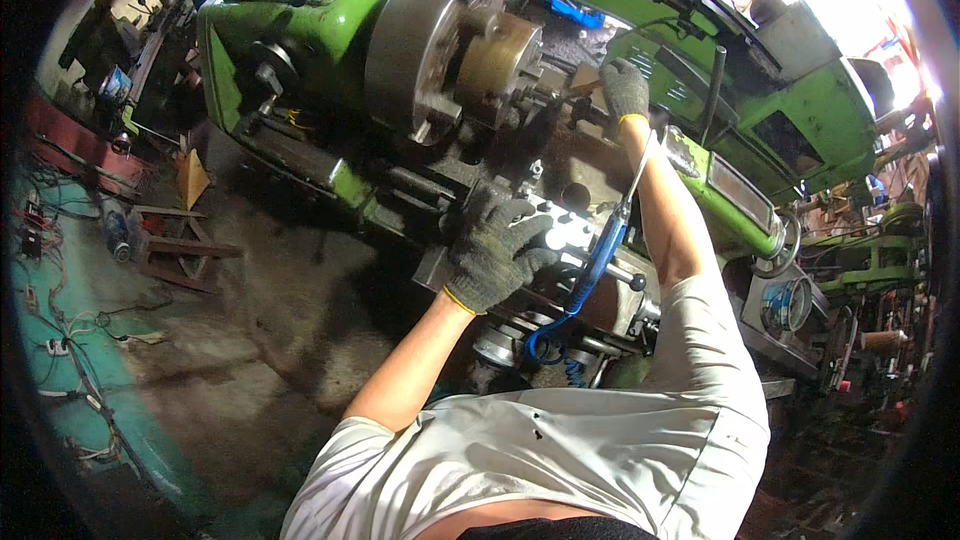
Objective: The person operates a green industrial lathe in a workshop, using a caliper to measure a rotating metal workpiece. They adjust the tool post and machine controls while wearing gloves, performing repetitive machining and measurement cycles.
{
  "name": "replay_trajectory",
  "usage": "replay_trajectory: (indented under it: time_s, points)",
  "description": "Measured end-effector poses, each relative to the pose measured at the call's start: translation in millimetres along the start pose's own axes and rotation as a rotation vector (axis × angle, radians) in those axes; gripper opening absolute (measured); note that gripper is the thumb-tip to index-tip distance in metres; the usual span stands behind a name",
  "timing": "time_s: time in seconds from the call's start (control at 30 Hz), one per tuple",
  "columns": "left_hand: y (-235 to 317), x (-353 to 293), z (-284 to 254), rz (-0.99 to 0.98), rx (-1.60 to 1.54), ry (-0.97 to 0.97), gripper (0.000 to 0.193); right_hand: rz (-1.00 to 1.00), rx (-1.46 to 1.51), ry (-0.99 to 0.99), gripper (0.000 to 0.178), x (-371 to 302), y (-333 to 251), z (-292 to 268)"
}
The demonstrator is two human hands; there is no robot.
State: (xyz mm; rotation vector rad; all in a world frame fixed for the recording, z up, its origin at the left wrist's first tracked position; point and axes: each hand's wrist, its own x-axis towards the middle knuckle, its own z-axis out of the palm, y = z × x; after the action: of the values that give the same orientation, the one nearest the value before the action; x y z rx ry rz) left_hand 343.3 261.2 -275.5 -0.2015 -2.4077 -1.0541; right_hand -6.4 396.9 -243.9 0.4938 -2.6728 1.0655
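A metal lathe chuck (420,55) holds a brass-coloured cylinder (490,70), its face toward a slim tool tip on the right. My left hand (490,248), in a dark grey knit glove, rests against the tool post (568,228), fingers spread and holding nothing. Farther back, my gloved right hand (626,90) is curled beside the green tailstock (690,155); what its fingers close on is hidden. A blue air gun (600,258) with a thin metal nozzle lies between my arms, its nozzle crossing near my right wrist.
Close to the air gun is a lever with a black ball knob (638,282). An upright handle (714,95) and a handwheel (785,243) stick out at the right. Cables (92,400) lie on the floor at the left, near a rusty metal frame (185,250).
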Motion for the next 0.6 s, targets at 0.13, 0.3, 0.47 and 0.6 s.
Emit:
replay_trajectory:
  time_s: [0.13,0.3,0.47,0.6]
  points:
    - [2,2,2,0.039,-0.004,0.0,0.046,0.141,0.13,-0.015,0.032,-17,-3,-9]
    - [2,-2,0,0.007,0.056,-0.043,0.047,-0.195,0.138,-0.025,0.028,-73,-4,-37]
    - [-3,-9,2,0.003,-0.001,-0.02,0.042,-0.302,0.069,-0.063,0.036,-153,22,-48]
    - [-19,6,13,0.106,-0.037,-0.027,0.045,-0.187,-0.066,-0.088,0.045,-182,46,-43]
